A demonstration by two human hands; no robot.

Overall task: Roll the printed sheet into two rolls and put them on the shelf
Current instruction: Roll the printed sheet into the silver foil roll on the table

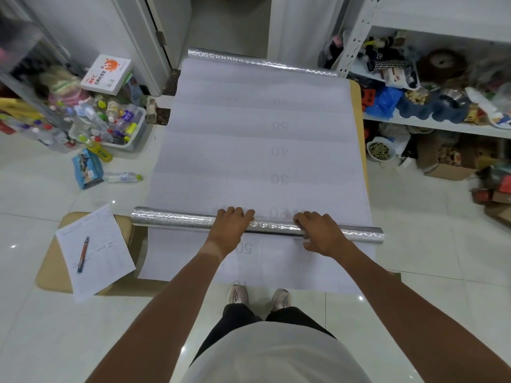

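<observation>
A long white printed sheet [249,150] with faint numbers lies flat on a tan table [358,106], running away from me. Its silver patterned side shows in a near roll [177,221] lying across the sheet close to me. A second silver roll [260,63] lies at the sheet's far end. My left hand [231,226] rests on top of the near roll, fingers curled over its far side. My right hand [318,230] lies over the same roll to the right, fingers bent on it.
A paper form with a pen [84,254] lies on the table's left corner. A bin of plastic bottles [110,125] stands on the floor at left. White shelves [431,125] crowded with clutter stand at right, with a cardboard box [448,164] below.
</observation>
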